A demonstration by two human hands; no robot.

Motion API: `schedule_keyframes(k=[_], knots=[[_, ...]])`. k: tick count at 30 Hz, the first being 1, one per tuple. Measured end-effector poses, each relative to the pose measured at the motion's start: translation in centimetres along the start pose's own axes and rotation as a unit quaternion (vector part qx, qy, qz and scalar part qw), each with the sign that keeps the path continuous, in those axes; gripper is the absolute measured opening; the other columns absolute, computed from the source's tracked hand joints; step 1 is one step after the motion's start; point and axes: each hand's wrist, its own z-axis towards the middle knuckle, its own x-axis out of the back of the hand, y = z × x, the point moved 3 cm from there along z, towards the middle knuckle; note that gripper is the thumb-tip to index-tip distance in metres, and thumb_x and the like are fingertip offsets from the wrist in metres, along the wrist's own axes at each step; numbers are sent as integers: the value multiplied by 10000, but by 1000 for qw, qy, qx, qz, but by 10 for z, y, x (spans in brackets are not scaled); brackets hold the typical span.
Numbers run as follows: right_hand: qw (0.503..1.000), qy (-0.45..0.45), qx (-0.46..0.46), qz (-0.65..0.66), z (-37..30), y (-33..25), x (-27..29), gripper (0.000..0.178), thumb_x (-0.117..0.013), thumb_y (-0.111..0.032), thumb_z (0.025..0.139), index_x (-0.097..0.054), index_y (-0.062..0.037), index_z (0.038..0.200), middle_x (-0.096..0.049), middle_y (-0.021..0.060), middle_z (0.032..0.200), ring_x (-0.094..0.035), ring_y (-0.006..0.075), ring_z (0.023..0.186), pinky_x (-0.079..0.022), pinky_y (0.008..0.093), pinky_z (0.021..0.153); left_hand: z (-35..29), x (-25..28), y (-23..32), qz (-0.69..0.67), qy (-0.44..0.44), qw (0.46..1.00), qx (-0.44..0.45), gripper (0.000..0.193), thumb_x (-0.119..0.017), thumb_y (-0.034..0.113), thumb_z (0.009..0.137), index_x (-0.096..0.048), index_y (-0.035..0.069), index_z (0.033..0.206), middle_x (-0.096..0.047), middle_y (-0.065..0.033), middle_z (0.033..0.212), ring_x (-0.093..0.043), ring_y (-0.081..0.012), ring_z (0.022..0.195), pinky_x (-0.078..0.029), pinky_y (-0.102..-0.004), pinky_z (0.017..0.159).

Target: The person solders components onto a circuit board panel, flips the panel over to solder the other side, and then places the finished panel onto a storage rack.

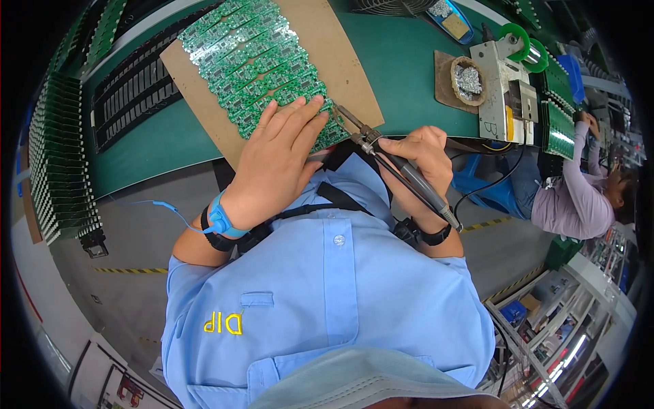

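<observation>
A green panel of several joined circuit boards (262,65) lies on a brown board (344,51) at the bench edge. My left hand (272,153) rests flat on its near part, fingers stretched out, covering some of the boards. A blue strap with a thin cord circles that wrist. In my right hand (426,160) is a soldering iron (412,177), with a thin tube running beside its grey handle. The iron's tip points at the panel's near right edge, just right of my left fingertips; whether it touches cannot be made out.
Right of the panel, a white solder feeder (494,75) carries a green reel (516,42), beside a round dish (468,80) of silvery scraps. A black slotted rack (139,88) and stacked circuit boards (61,157) stand left. A co-worker (575,198) sits far right.
</observation>
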Motion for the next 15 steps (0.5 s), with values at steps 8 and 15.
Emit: schedule_keyframes(k=[8,15], knots=[[999,-10,30,-8,2,0,-2,291,-802,57,667,-723,-59,923,-594,14,689,-528,170,654,-370,331,815,-1,0,-1,-3,3,1000,0,689,-789,121,728,-528,29,1359,-458,-121,1476,-439,-319,1364,-318,-507,1157],[1000,-18,7,-3,5,-1,0,298,-792,64,663,-725,-61,925,-597,14,694,-526,170,652,-371,330,803,-1,-1,-1,-2,0,1000,0,688,-790,123,729,-528,27,1357,-450,-121,1481,-432,-319,1368,-313,-507,1160]])
